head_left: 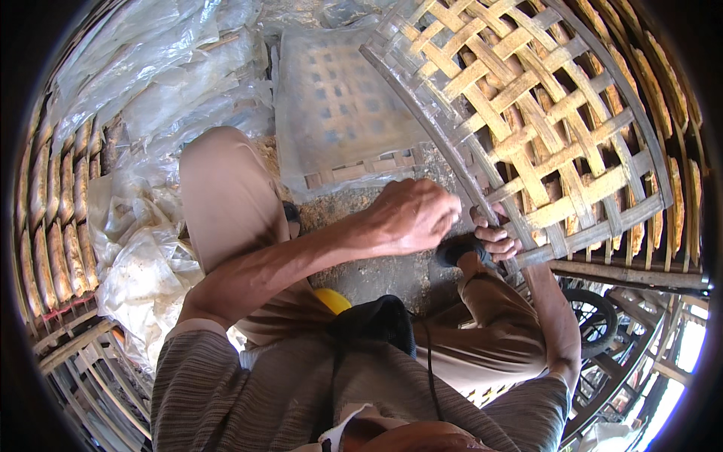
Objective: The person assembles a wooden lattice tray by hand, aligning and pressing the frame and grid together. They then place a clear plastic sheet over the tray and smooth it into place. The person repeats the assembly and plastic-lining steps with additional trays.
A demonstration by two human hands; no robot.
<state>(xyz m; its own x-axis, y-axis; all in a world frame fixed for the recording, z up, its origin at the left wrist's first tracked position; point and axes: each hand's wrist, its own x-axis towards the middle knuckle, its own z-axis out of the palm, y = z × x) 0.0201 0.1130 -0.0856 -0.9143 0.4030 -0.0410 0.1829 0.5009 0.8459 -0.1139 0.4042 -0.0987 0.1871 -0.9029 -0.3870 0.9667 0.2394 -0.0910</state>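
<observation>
Right grip [497, 236] was clamped on the rack's [520, 143] near edge, left grip [414, 217] balled just beside; one-handed hold probably risked tipping.

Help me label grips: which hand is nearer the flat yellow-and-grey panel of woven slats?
Right. The right hand grips the woven panel at its lower-left corner; the left hand, closed and slightly blurred, is held just left of it, apparently not touching.
</observation>
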